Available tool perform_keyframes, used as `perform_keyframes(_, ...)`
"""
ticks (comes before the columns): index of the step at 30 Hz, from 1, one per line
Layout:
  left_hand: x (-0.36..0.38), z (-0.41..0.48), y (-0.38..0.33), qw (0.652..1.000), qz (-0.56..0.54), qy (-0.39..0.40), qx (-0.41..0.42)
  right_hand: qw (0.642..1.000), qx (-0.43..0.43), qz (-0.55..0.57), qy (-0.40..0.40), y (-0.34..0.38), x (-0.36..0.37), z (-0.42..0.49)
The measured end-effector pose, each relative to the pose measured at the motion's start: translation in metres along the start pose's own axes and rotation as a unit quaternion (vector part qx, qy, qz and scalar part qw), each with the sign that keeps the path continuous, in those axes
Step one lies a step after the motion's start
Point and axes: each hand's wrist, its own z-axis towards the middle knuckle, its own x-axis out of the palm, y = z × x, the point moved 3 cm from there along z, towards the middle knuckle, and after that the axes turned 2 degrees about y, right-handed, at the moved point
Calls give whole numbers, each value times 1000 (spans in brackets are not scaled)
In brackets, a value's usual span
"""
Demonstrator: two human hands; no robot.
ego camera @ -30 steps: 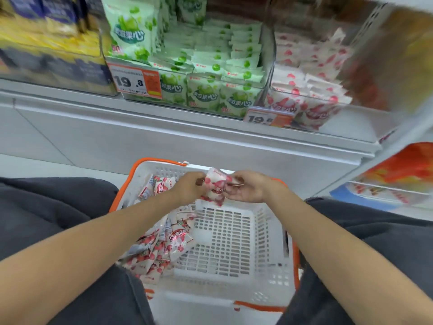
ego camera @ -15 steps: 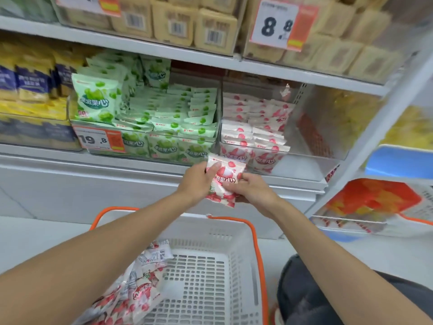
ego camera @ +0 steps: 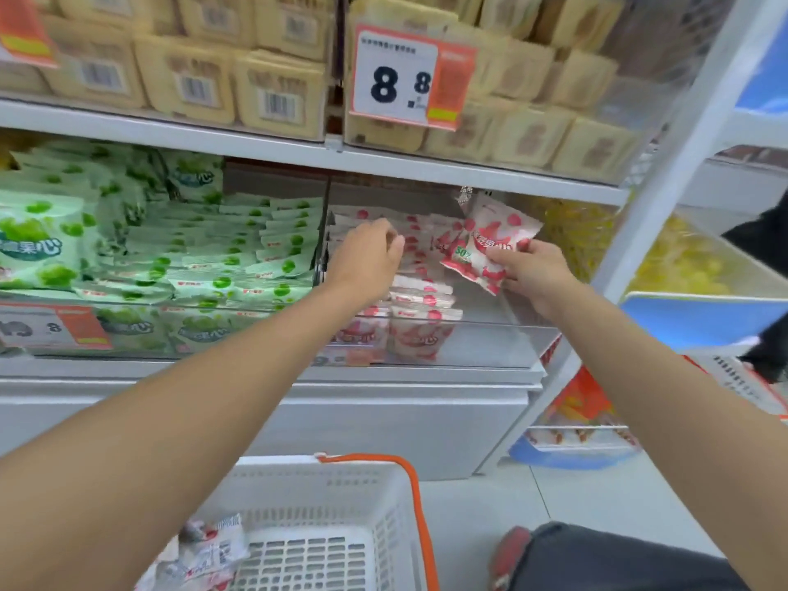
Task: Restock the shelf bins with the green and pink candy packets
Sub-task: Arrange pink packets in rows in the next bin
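The right hand (ego camera: 533, 273) pinches a pink packet (ego camera: 490, 243) by its lower edge, with the long axis tilted up and away. The bin (ego camera: 490, 341) has a bare gap just below that hand, to the right of the stack (ego camera: 422, 292). The left hand (ego camera: 366, 258) rests on the stack, fingers loosely curled, gripping nothing visible.

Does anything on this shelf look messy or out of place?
Nothing looks spilled or torn. The pink bin is lopsided: its stacked packets fill the left side, while the right side is bare. The right hand holds one pink packet tilted over that gap; the left hand reaches over the stack.
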Motion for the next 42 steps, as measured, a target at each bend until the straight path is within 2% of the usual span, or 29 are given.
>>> perform_keyframes(2,10,14,5,997,72,18,-7,998,21,-48,-22,-11,-5,32)
perform_keyframes(5,23,25,17,990,131,47,-21,996,49,-75,13,-25,11,73)
perform_keyframes(7,29,27,28,987,149,54,-38,993,38,-104,27,-30,26,96)
perform_keyframes(9,33,27,36,985,161,39,-52,985,13,-168,37,-36,41,112)
perform_keyframes(12,38,26,40,981,186,1,-44,980,12,-197,37,-55,52,139)
perform_keyframes(16,41,27,45,982,183,-14,-36,968,45,-238,60,-69,59,158)
perform_keyframes(23,42,26,43,982,188,-26,-15,968,-33,-249,22,-62,66,142)
perform_keyframes(27,39,25,42,982,186,-24,-14,966,4,-251,61,-56,62,131)
perform_keyframes(30,32,22,36,988,154,-22,-18,955,22,-292,41,-49,53,117)
perform_keyframes(33,19,9,23,990,125,-71,-12,954,-64,-291,32,-29,46,76)
perform_keyframes(37,1,-34,1,990,83,-114,-7,933,-239,-267,3,-8,46,-1)
perform_keyframes(40,-2,-80,1,992,21,-110,-53,905,-345,-249,23,-11,61,-65)
perform_keyframes(42,2,-110,15,990,-26,-87,-106,881,-391,-258,69,-22,75,-106)
